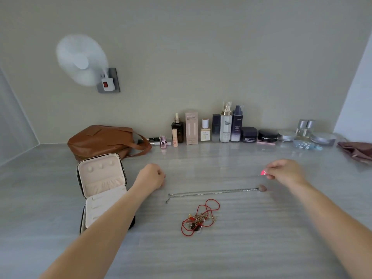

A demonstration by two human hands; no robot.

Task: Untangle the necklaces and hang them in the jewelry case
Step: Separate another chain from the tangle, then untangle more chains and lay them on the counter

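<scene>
Pink-pendant necklace on a hair-fine chain, over the grey table, right of the open beige zip jewelry case: right hand pinches the pendant, left hand curled, hold unclear; probably light, limp, snag-prone, best gripped at its ends.

Right hand pinches a pink pendant, left hand curled beside the open jewelry case. Silver necklace lies stretched on the table, red cord tangle nearer.
</scene>
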